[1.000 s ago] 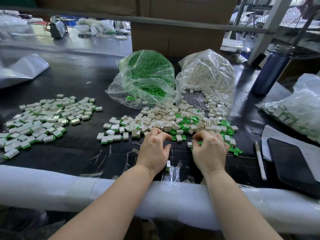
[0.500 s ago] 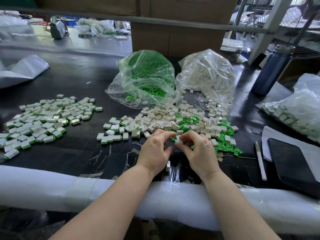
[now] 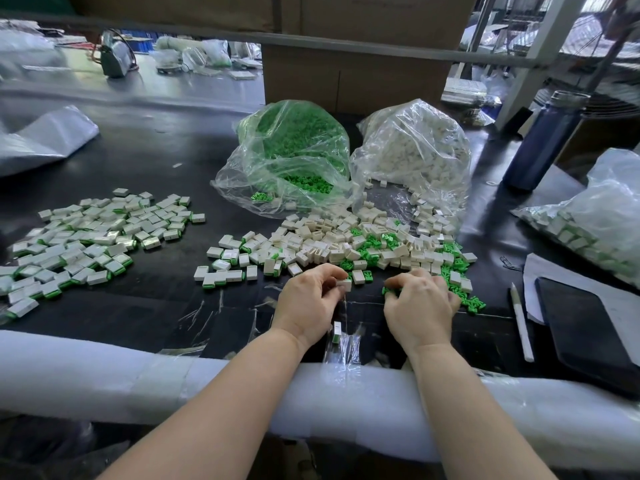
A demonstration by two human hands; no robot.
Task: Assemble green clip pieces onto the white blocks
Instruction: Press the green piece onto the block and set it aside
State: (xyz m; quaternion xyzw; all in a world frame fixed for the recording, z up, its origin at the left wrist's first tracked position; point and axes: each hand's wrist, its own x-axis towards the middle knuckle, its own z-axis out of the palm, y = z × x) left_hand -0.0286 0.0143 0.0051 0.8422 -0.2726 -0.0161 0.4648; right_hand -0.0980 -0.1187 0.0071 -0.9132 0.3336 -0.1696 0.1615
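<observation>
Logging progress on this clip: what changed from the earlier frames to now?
The right hand pulled away from the left hand, back right onto the loose green clips. The left hand now pinches a white block alone. The bags and the finished pile stayed put.

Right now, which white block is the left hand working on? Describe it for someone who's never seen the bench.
Start at the green-filled bag, then drop to the mixed pile before it. At its near edge, the left hand pinches one white block: the only one lifted in fingertips, not lying loose.
</observation>
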